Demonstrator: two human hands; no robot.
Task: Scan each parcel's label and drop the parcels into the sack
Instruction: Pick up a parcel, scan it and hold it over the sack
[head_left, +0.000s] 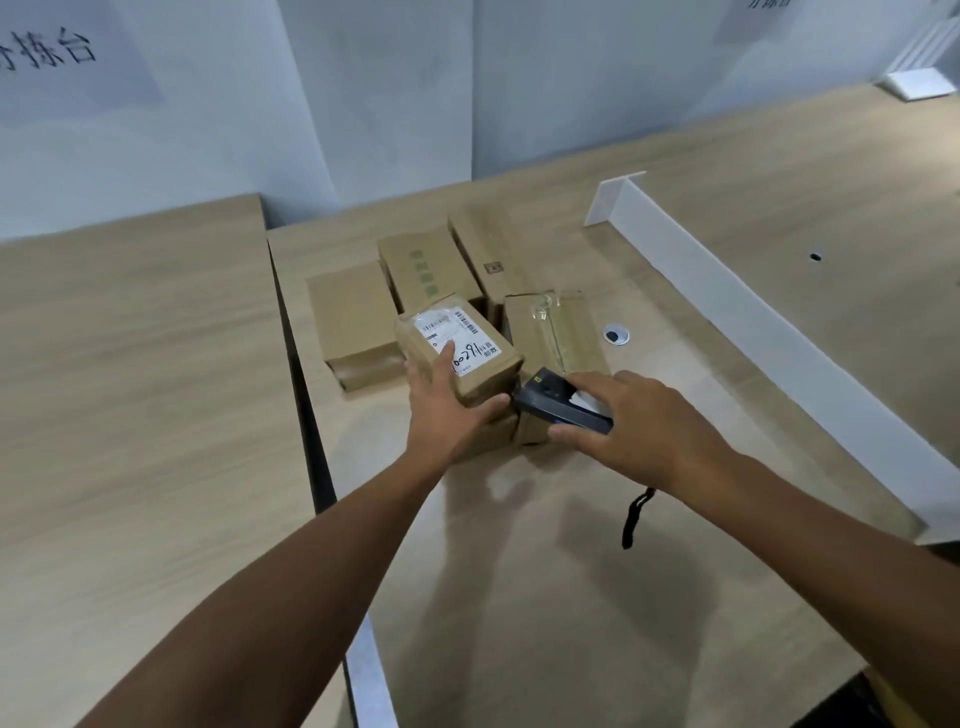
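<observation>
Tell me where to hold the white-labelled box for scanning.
Take the box by its cardboard sides at the near end, coming from the left. The label fills its tilted top face, and the scanner in the right hand sits to its right, so that keeps the barcode uncovered.

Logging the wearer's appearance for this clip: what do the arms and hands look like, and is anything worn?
No sleeves are in view; both arms are bare up to the frame edge. The left hand and right hand have no gloves, and no rings, watch or wristband show. A black strap hangs below the right wrist.
</observation>
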